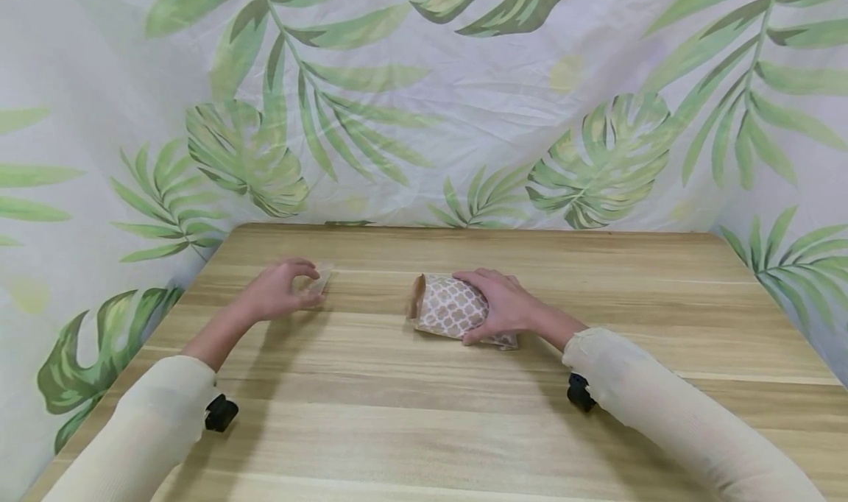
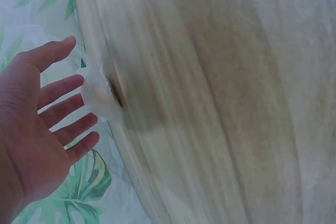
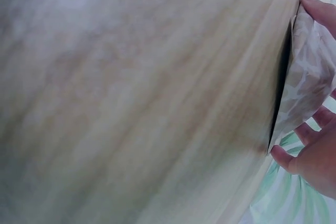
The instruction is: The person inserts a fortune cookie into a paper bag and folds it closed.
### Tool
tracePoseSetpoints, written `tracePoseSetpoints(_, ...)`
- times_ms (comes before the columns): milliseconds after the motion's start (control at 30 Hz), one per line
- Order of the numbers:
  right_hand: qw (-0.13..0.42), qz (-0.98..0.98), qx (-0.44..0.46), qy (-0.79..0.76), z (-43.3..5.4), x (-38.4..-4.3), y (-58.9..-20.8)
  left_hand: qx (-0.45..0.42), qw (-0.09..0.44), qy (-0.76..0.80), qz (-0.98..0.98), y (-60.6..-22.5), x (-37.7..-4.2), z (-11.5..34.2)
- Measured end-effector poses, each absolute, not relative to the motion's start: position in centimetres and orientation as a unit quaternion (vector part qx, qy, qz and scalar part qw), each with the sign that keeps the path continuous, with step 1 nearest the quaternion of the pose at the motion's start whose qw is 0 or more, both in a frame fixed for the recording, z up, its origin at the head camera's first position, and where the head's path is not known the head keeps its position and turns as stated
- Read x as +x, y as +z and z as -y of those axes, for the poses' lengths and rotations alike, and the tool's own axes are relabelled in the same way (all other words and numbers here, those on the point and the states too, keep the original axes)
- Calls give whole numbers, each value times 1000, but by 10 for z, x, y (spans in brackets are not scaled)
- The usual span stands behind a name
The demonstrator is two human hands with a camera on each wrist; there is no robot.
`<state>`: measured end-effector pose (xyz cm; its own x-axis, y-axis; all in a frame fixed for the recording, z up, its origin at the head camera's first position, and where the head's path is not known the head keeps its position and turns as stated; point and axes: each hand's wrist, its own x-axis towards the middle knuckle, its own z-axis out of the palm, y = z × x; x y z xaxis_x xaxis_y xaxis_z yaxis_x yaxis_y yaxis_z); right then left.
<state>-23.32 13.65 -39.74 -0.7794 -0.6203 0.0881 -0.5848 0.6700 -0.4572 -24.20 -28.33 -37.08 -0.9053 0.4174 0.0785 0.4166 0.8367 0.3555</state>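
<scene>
A paper bag (image 1: 450, 309) with a white lattice print on brown lies on its side on the wooden table, its mouth facing left. My right hand (image 1: 501, 305) grips it from above, thumb on the near side and fingers across the far side. The right wrist view shows the bag (image 3: 307, 77) between thumb and fingers. Over the table's left part is my left hand (image 1: 281, 290), its fingers apart and loosely bent. Right at its fingertips is a small crumpled piece of clear plastic (image 2: 100, 95); whether they touch it I cannot tell.
The wood-grain table (image 1: 424, 428) ends at a back edge against a white curtain (image 1: 477, 134) printed with green leaves. Black wrist cameras hang under both cream sleeves, the left camera (image 1: 221, 413) low over the table.
</scene>
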Motion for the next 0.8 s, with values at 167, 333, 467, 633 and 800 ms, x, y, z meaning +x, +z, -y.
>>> tracePoseSetpoints(167, 39, -913, -329, -238, -136, -233, -396, 221, 11, 171, -960, -368, -240, 283)
tracePoseSetpoints(333, 39, -913, -330, -237, -137, -233, -397, 236, 8, 165, -958, -368, -240, 282)
tracePoseSetpoints(467, 40, -913, -330, -237, -137, -233, -397, 243, -6, 160, -957, -370, -240, 284)
tracePoseSetpoints(633, 40, -912, -330, -242, -137, -234, -398, 230, -15, 153, -961, -373, -241, 286)
tracePoseSetpoints(800, 42, -911, -325, -248, -137, -235, -399, 215, 1, 147, -966, -372, -242, 288)
